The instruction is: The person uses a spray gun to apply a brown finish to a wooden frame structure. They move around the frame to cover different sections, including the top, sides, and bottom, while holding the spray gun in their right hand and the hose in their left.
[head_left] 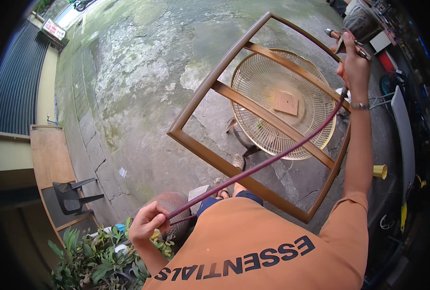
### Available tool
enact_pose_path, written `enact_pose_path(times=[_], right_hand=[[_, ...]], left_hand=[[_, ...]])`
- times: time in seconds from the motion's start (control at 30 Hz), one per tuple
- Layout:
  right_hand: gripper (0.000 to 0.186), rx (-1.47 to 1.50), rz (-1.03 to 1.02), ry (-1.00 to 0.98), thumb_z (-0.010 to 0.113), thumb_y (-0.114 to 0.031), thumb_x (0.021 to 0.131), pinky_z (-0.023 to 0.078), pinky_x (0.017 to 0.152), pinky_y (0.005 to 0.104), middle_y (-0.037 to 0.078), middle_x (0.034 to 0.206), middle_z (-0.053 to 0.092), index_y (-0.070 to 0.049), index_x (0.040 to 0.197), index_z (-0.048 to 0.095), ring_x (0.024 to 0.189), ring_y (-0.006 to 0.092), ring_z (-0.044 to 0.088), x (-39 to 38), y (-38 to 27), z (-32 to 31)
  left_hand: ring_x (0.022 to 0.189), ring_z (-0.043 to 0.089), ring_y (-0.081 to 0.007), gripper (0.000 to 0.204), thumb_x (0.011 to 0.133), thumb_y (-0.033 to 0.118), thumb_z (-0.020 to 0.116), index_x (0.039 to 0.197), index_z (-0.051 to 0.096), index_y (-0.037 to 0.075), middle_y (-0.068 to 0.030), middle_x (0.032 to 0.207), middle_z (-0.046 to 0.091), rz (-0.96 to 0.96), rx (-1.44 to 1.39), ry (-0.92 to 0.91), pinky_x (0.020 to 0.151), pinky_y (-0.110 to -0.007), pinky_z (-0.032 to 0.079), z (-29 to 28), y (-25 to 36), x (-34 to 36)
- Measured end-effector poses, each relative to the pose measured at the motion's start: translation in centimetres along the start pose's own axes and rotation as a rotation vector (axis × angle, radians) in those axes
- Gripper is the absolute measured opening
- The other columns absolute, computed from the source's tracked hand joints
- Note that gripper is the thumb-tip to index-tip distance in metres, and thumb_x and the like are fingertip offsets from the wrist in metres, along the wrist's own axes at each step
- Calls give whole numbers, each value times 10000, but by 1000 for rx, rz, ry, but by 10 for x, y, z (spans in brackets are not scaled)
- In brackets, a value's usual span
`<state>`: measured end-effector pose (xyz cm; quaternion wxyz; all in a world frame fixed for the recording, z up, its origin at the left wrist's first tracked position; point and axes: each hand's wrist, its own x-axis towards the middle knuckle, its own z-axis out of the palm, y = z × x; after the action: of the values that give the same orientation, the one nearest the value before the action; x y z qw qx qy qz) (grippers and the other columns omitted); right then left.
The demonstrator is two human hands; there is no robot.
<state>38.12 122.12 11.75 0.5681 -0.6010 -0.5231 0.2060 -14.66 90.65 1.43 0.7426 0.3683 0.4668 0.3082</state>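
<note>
In my raised right hand [356,72] is what looks like a metal spray gun [340,35], its handle wrapped by my fingers. A purple-red hose [268,162] runs from below that hand, slanting down across my front. My left hand [147,221] pinches the hose near its lower end in view. Beneath the hose is a brown wooden frame [219,153] with two slats across it. It lies tilted over a round, cream-coloured wire grille [253,77]. A small square of brown board [286,103] sits in the middle of the grille. My right hand is by the frame's far right side.
Cracked concrete floor [137,72] spreads ahead. Leafy plants [99,256] and a rounded, worn container [174,205] are at the lower left. Farther left is a black plastic chair [72,198] by wooden panels [53,154]. On the right are a yellow cup-like object [380,171] and clutter.
</note>
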Motion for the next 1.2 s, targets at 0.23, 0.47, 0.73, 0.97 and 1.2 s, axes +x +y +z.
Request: enact_pose_path(times=[0.23, 0.47, 0.73, 0.97, 1.2], right_hand=[[473, -179, 6, 104, 489, -359, 1045, 331, 314, 152, 145, 928, 730, 50, 1246, 615, 420, 16, 503, -199, -127, -106], [629, -155, 69, 247, 419, -452, 1051, 355, 322, 180, 199, 960, 693, 93, 1365, 440, 427, 70, 513, -349, -149, -179], [761, -301, 165, 520, 422, -571, 1013, 361, 328, 207, 183, 886, 673, 100, 1370, 385, 357, 104, 462, -439, -147, -215], [705, -270, 188, 497, 473, -540, 1007, 370, 328, 211, 194, 861, 682, 106, 1289, 481, 379, 116, 493, -437, -128, -252], [689, -253, 173, 338, 495, -529, 1003, 401, 341, 197, 186, 880, 712, 135, 1169, 574, 410, 106, 528, -427, -86, -311]], left_hand=[[870, 654, -142, 315, 1050, 315, 487, 1166, 612, 50, -80, 1070, 705, -85, 106, -19, 756, -287, 506, -39, -150, 175], [1049, 651, -224, 378, 1001, 392, 586, 1197, 557, 71, -91, 1206, 660, 176, -381, -91, 882, -359, 516, 80, -127, 334], [1024, 666, -252, 334, 979, 323, 631, 1159, 502, 74, -127, 1193, 649, 289, -568, 26, 825, -379, 565, 125, -137, 369], [1017, 687, -289, 361, 953, 269, 664, 1172, 473, 55, -159, 1149, 659, 355, -573, 69, 788, -366, 598, 131, -134, 360], [1054, 689, -284, 399, 961, 294, 644, 1194, 575, -22, -161, 1162, 677, 391, -550, 134, 855, -367, 600, 143, -145, 346]])
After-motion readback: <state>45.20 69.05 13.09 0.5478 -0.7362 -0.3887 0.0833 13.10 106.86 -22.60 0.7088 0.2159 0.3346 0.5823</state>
